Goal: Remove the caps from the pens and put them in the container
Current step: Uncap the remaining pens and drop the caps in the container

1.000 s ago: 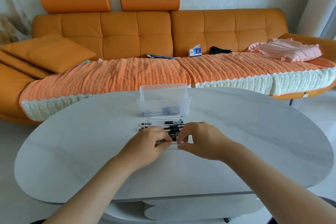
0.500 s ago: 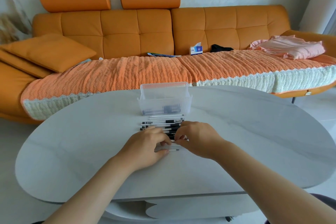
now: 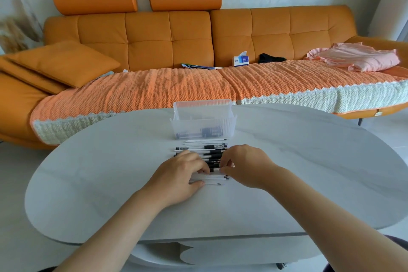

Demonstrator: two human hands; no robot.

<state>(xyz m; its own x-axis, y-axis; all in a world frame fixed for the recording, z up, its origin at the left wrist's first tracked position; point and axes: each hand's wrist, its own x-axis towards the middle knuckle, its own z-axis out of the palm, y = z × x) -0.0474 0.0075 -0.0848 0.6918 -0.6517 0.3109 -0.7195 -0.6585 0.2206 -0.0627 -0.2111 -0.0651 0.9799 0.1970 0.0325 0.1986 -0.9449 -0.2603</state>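
A row of white pens with black caps (image 3: 204, 150) lies on the table in front of a clear plastic container (image 3: 203, 117). Dark caps (image 3: 208, 132) show through the container's wall. Nearer to me lie a few white pens without caps (image 3: 215, 180). My left hand (image 3: 181, 175) and my right hand (image 3: 246, 165) rest on the near end of the row, knuckles up. Their fingertips pinch the two ends of one black-capped pen (image 3: 214, 166). The palms hide parts of the row.
The pale oval table (image 3: 110, 183) has its near edge just below my forearms. Behind it stands an orange sofa (image 3: 154, 35) with a knitted cover, a cushion (image 3: 64, 62), a tissue box (image 3: 241, 60) and folded pink cloth (image 3: 357, 56).
A white pen held between both hands a second ago now lies on the table in front of the row. Both hands have moved forward onto a capped pen in the row.
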